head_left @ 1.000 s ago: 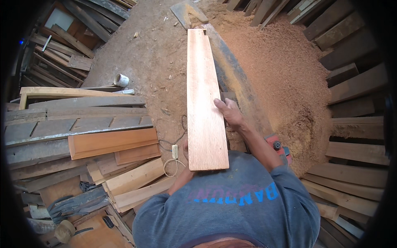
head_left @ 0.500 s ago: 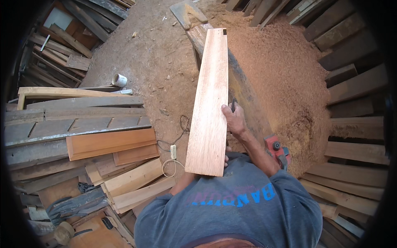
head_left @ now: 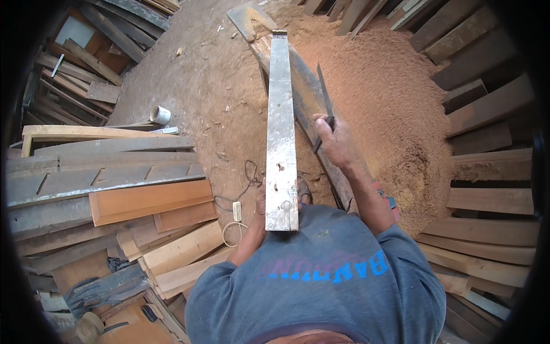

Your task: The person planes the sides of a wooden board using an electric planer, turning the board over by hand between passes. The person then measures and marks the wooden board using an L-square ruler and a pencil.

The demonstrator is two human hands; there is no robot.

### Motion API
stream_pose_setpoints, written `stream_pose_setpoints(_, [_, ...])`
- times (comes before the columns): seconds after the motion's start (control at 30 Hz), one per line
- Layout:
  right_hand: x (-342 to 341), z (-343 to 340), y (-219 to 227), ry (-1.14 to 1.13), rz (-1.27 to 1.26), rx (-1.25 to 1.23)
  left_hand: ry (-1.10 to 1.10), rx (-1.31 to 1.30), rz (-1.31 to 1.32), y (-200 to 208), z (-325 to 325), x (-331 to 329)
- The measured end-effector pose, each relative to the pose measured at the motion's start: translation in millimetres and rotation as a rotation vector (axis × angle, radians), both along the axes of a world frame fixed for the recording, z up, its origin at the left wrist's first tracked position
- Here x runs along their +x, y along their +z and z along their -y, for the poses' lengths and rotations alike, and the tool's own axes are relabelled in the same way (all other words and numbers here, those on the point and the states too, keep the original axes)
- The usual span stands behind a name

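Note:
A long wooden board (head_left: 280, 114) points away from my body above a slanted bench plank (head_left: 309, 86). Its weathered grey face is up, with small holes near the close end and a dark notch at the far tip. My left hand (head_left: 261, 196) grips the board's left side by that close end; most of its fingers are hidden beneath. To the board's right, apart from it, my right hand (head_left: 340, 142) is closed round a dark thin-bladed tool (head_left: 323, 86). Its blade points away, and a darker bar sticks out below the thumb; its exact kind is unclear.
Behind my right forearm a red power tool (head_left: 394, 211) is partly hidden. Sawdust (head_left: 395, 109) covers the ground at right, bordered by stacked planks (head_left: 490, 200). On the left lie orange-brown panels (head_left: 152, 202), a white pot (head_left: 160, 115), and a cord with a pale socket block (head_left: 236, 211).
The board has turned from its broad reddish face to its narrower grey one. My right hand has left the board's edge and moved right and away, with the thin-bladed tool now in plain sight.

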State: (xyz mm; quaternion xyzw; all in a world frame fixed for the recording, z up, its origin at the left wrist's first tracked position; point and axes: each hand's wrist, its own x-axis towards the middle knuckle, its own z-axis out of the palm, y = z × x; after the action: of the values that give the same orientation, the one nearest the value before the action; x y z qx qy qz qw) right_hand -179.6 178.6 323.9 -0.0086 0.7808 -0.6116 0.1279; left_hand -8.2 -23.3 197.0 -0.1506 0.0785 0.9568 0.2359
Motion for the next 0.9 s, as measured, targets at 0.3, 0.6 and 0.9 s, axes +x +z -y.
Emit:
stream_pose_setpoints(0.3, [11, -15, -38, -0.061, -0.113, -0.077, 0.044, 0.029, 0.036, 27, -10, -3])
stream_pose_setpoints(0.6, [13, -18, -42, -0.021, -0.108, -0.052, 0.042, -0.003, 0.019, 26, -10, -3])
stream_pose_setpoints(0.9, [11, -24, -21, -0.088, -0.056, -0.089, 0.011, 0.278, 0.115, 41, -28, -30])
